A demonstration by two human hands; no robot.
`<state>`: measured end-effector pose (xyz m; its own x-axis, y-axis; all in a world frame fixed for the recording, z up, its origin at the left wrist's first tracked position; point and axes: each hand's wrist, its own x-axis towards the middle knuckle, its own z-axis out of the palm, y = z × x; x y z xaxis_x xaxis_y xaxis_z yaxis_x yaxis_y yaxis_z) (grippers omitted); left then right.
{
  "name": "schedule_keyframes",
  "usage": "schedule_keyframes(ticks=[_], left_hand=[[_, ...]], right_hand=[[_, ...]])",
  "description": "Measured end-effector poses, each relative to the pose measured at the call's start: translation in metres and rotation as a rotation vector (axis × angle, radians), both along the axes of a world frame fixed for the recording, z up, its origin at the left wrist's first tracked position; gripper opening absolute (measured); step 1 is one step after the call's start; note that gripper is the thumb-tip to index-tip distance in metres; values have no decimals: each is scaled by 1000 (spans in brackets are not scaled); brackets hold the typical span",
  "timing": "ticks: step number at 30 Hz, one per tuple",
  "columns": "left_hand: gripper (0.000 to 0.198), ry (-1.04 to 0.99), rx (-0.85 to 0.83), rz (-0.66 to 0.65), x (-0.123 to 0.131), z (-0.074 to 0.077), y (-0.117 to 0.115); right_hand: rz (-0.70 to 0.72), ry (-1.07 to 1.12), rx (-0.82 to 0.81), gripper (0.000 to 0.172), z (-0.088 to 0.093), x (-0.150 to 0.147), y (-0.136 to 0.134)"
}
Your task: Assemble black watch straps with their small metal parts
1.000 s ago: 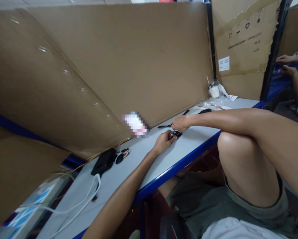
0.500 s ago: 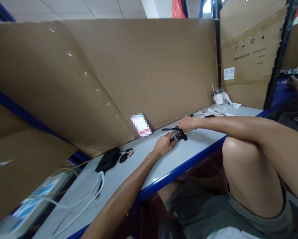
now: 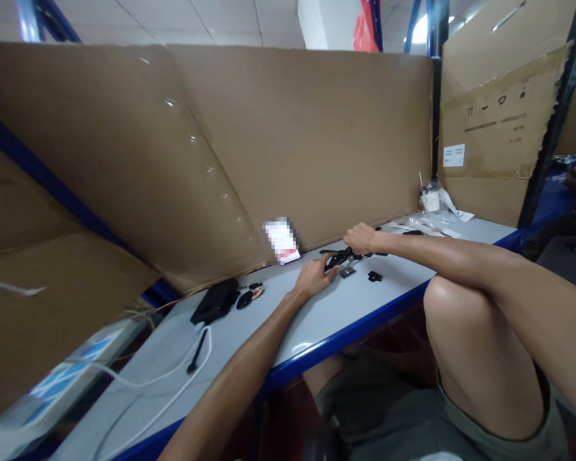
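My left hand (image 3: 312, 278) rests on the grey tabletop, thumb and fingers closed around the near end of a small black part (image 3: 334, 260). Just beyond it, my right hand (image 3: 361, 237) is a closed fist over the part's far end. What it grips is hidden; a thin dark piece (image 3: 333, 251) sticks out to its left. On the near side of the hands lie a small grey square piece (image 3: 347, 272) and a small black piece (image 3: 375, 276). More dark bits (image 3: 359, 257) sit under the right hand, too small to name.
A lit phone (image 3: 282, 241), blurred, leans on the cardboard wall (image 3: 307, 141). To the left lie a black box (image 3: 215, 301), round dark pieces (image 3: 245, 299), white cables (image 3: 172, 378) and a power strip (image 3: 83, 365). A white cup (image 3: 430, 199) and plastic bags (image 3: 425, 222) stand back right.
The small black piece and the grey square piece now lie apart on the table, where the black part under my hands stuck out before. My hands stay close together; the view has shifted slightly.
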<state>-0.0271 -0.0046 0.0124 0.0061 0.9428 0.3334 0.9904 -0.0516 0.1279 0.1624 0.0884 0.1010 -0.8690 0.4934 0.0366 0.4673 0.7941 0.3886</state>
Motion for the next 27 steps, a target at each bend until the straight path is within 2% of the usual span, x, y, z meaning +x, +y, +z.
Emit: schedule_keyframes(ticks=[4, 13, 17, 21, 27], left_hand=[[55, -12, 1, 67, -12, -1, 5], [47, -12, -83, 211, -43, -2, 7], [45, -33, -61, 257, -45, -4, 10], [47, -55, -37, 326, -43, -5, 11], [46, -84, -22, 430, -43, -3, 9]], right_hand=[[-32, 10, 69, 37, 1, -5, 1], [-112, -117, 3, 38, -9, -1, 3], [-134, -155, -39, 41, -22, -7, 8], [-95, -112, -43, 48, -34, -19, 10], [-38, -133, -88, 50, -40, -45, 5]])
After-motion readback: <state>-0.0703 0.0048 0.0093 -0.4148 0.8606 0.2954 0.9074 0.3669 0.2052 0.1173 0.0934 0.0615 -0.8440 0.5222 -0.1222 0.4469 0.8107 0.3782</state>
